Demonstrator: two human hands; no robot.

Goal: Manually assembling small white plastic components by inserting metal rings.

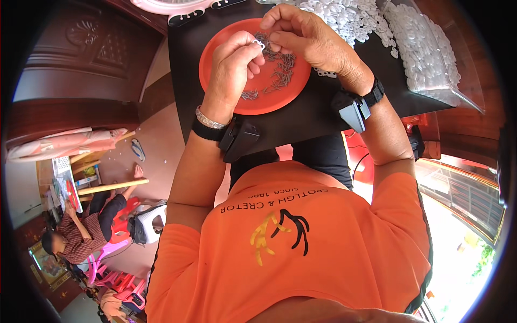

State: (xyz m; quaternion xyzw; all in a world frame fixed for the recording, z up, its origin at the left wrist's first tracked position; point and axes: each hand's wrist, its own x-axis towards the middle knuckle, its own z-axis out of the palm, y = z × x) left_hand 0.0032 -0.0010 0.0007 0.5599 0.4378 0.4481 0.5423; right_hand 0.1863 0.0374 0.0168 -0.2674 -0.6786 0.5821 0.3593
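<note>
My left hand is closed, with a small white plastic piece pinched between thumb and forefinger. Close beside it, my right hand has its thumb and fingers drawn together in a pinch; anything between them is too small to make out. Both hands are over a round orange-red plate. Many small grey metal pins, perhaps nails or screws, lie loose on the plate, mostly along its right side and beneath my hands.
The plate rests on a black table. Beyond my right hand lies a heap of white plastic pieces, with a clear container full of similar pieces at its right. At the far left, another person sits by a small table.
</note>
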